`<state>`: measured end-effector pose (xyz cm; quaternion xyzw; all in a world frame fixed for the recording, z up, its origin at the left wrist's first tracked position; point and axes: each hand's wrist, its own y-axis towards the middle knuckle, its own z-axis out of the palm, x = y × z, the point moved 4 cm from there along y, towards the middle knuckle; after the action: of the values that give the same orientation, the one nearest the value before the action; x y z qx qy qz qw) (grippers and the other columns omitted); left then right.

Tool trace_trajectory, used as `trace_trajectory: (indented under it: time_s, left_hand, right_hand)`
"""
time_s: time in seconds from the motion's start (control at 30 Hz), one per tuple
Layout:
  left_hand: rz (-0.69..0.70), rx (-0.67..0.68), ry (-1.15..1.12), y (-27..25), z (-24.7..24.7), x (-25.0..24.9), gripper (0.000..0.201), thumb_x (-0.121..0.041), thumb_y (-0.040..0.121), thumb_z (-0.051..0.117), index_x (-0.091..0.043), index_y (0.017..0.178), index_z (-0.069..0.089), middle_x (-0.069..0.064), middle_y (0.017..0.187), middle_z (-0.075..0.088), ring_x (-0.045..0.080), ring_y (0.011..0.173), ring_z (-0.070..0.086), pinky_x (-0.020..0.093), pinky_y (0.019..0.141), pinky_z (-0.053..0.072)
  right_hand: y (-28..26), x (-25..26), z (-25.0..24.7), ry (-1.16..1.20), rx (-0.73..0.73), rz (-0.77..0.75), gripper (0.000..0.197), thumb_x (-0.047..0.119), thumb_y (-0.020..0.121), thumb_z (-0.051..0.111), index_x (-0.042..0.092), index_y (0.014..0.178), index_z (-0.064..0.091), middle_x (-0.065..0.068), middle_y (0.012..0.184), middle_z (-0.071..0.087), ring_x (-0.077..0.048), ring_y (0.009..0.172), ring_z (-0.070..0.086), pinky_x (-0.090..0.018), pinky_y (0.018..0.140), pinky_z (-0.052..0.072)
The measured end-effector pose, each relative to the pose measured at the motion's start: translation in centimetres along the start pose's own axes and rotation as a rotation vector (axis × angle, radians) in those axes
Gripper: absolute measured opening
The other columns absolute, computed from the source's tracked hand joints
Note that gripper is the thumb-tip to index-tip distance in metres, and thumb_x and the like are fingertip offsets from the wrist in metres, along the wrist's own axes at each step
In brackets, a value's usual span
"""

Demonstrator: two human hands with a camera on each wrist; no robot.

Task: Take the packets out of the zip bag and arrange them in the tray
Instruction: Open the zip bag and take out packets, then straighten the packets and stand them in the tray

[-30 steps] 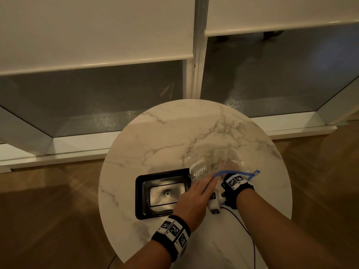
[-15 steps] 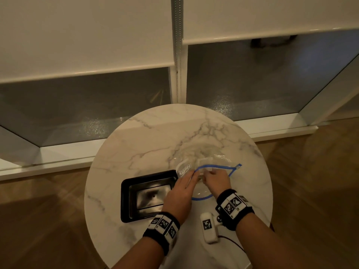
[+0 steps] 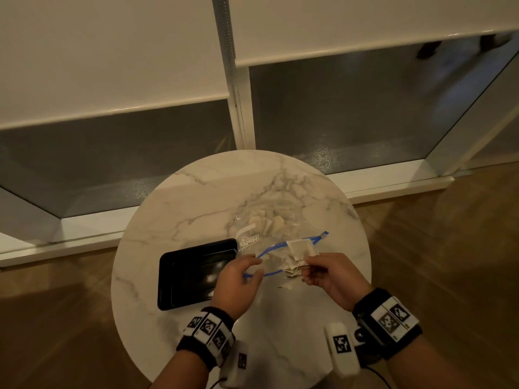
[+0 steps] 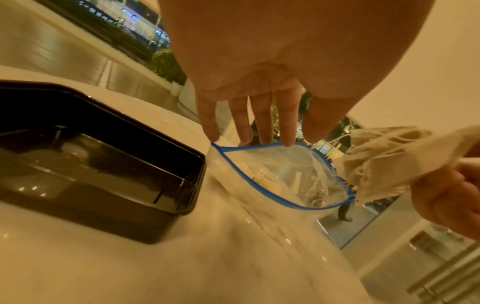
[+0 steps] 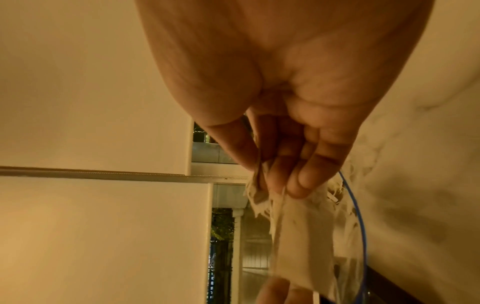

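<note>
A clear zip bag (image 3: 269, 234) with a blue zip rim lies on the round marble table, its mouth open toward me. Several pale packets (image 3: 264, 223) are still inside it. My left hand (image 3: 252, 266) pinches the near rim of the zip bag (image 4: 280, 179) and holds the mouth open. My right hand (image 3: 307, 266) pinches a bunch of packets (image 3: 299, 252) with strings, just outside the mouth. In the right wrist view, the same bunch of packets (image 5: 301, 236) hangs from my right hand (image 5: 272, 181). The black tray (image 3: 165, 276) sits left of the bag and holds nothing.
The marble table (image 3: 196, 197) is small and round, with its edge close on every side and a wooden floor below. A window with lowered blinds stands right behind it. The tray's wall (image 4: 130, 119) stands just left of the bag's mouth.
My right hand has drawn back out of the bag toward me with a bunch of packets. My left hand stays on the bag's rim. The camera has tilted and moved closer.
</note>
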<state>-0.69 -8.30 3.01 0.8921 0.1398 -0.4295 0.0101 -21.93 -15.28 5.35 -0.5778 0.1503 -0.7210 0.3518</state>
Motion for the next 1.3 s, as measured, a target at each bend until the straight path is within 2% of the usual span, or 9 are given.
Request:
trace_trajectory:
  time_s: [0.13,0.27,0.43,0.53,0.67,0.83,0.97,1.1,1.3]
  left_hand:
    - [-0.179,-0.031,-0.213,-2.9,-0.2,0.4,0.011,-0.022,0.094,0.065,-0.022,0.098,0.075,-0.009,0.095,0.072,-0.001,0.088,0.065,0.009,0.074,0.048]
    - [-0.510,0.118,-0.549,-5.7,1.2,1.4,0.031,-0.031,0.102,0.050,-0.012,0.101,0.073,0.009,0.104,0.074,0.024,0.093,0.069,0.033,0.081,0.054]
    - [-0.801,0.261,-1.114,-7.9,2.7,0.5,0.054,-0.054,0.097,0.045,-0.009,0.112,0.070,0.015,0.111,0.070,0.034,0.103,0.065,0.050,0.089,0.054]
    - [-0.743,0.345,-1.358,-8.2,2.4,-0.7,0.072,-0.068,0.094,0.034,-0.013,0.129,0.065,0.018,0.125,0.064,0.039,0.117,0.056,0.059,0.094,0.049]
    - [-0.703,0.346,-1.522,-8.5,0.8,-0.5,0.083,-0.075,0.091,0.031,-0.011,0.134,0.061,0.020,0.124,0.058,0.037,0.116,0.052,0.054,0.093,0.045]
    - [-0.659,0.241,-1.480,-9.1,-1.1,2.4,0.056,-0.045,0.098,0.049,-0.003,0.131,0.061,0.025,0.117,0.062,0.035,0.098,0.063,0.047,0.089,0.050]
    - [-0.586,0.161,-1.381,-9.8,-3.0,4.7,0.035,-0.032,0.098,0.051,-0.008,0.116,0.070,0.021,0.108,0.067,0.032,0.088,0.067,0.045,0.080,0.053]
    - [-0.533,0.113,-1.318,-10.0,-5.3,7.2,0.034,-0.028,0.098,0.055,-0.002,0.119,0.062,0.022,0.098,0.063,0.030,0.078,0.063,0.042,0.074,0.051]
    - [-0.520,0.061,-1.256,-9.7,-7.5,10.1,0.038,-0.023,0.093,0.065,-0.004,0.126,0.059,0.024,0.111,0.067,0.030,0.091,0.067,0.044,0.075,0.056]
  right_hand:
    - [-1.3,0.6,-0.4,0.051,0.147,0.020,0.013,0.003,0.088,0.059,-0.009,0.085,0.064,-0.019,0.069,0.061,-0.024,0.061,0.060,-0.031,0.060,0.051]
    - [-2.1,0.5,0.4,0.094,0.298,0.025,0.016,0.004,0.085,0.059,-0.005,0.075,0.067,-0.017,0.067,0.061,-0.023,0.063,0.060,-0.030,0.060,0.052]
    - [-2.8,-0.8,3.4,0.065,0.462,0.056,0.014,0.006,0.082,0.065,-0.001,0.071,0.070,-0.016,0.068,0.063,-0.023,0.064,0.060,-0.031,0.062,0.051]
    - [-2.8,-2.1,5.4,-0.011,0.523,0.080,0.016,0.005,0.086,0.060,-0.002,0.076,0.070,-0.017,0.070,0.063,-0.023,0.064,0.060,-0.030,0.062,0.051]
    - [-1.8,-4.5,7.8,-0.348,0.514,0.062,0.014,0.004,0.091,0.060,-0.001,0.084,0.071,-0.017,0.074,0.066,-0.023,0.068,0.060,-0.030,0.063,0.051]
    - [-1.2,-6.2,10.7,-0.747,0.505,0.003,0.014,0.013,0.093,0.060,0.004,0.090,0.070,-0.011,0.075,0.066,-0.017,0.066,0.060,-0.022,0.058,0.049]
    - [-0.6,-7.2,13.2,-0.959,0.473,-0.175,0.021,0.028,0.089,0.066,0.007,0.083,0.068,0.000,0.068,0.061,-0.009,0.061,0.054,-0.025,0.059,0.045]
    - [0.3,-7.3,15.5,-0.975,0.314,-0.339,0.024,0.038,0.080,0.075,0.016,0.082,0.066,-0.004,0.066,0.058,-0.006,0.058,0.050,-0.025,0.058,0.045]
    - [1.6,-8.2,19.1,-0.969,0.328,-0.311,0.016,0.033,0.080,0.077,0.021,0.087,0.069,-0.008,0.075,0.071,-0.015,0.065,0.067,-0.027,0.062,0.055]
